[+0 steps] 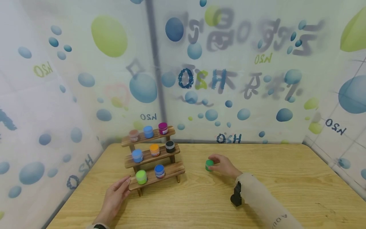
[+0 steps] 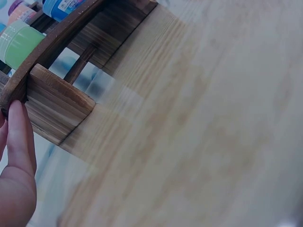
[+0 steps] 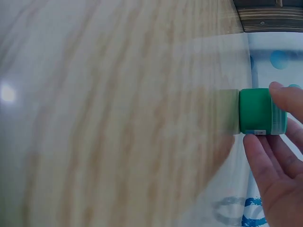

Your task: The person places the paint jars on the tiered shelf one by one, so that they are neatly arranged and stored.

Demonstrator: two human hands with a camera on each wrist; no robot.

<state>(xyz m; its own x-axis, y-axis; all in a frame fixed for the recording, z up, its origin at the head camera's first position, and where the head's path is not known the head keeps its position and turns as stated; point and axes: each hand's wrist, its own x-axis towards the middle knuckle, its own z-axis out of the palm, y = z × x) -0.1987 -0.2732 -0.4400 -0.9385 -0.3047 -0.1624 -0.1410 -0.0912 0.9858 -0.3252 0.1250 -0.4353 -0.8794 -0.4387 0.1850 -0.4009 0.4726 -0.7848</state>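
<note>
A three-tier wooden display rack (image 1: 168, 171) stands on the left of the table, holding small paint jars. My left hand (image 1: 115, 195) grips the left end of its lowest tier, thumb at the shelf's edge in the left wrist view. Right beside that hand sits a lime-green jar (image 1: 141, 177), with a blue jar (image 1: 159, 171) further along the same tier. Over to the right, my right hand (image 1: 224, 165) pinches a green paint jar (image 3: 255, 111) between thumb and fingers. In the right wrist view the jar's base is right at the tabletop.
On the middle tier are a light-blue jar (image 1: 137, 155), an orange jar (image 1: 154, 150) and a black jar (image 1: 170, 146). The top tier bears a brown jar (image 1: 133, 135), another blue jar (image 1: 148, 131) and a magenta jar (image 1: 163, 128). Behind the wooden table (image 1: 274, 178) hangs a patterned curtain (image 1: 246, 95).
</note>
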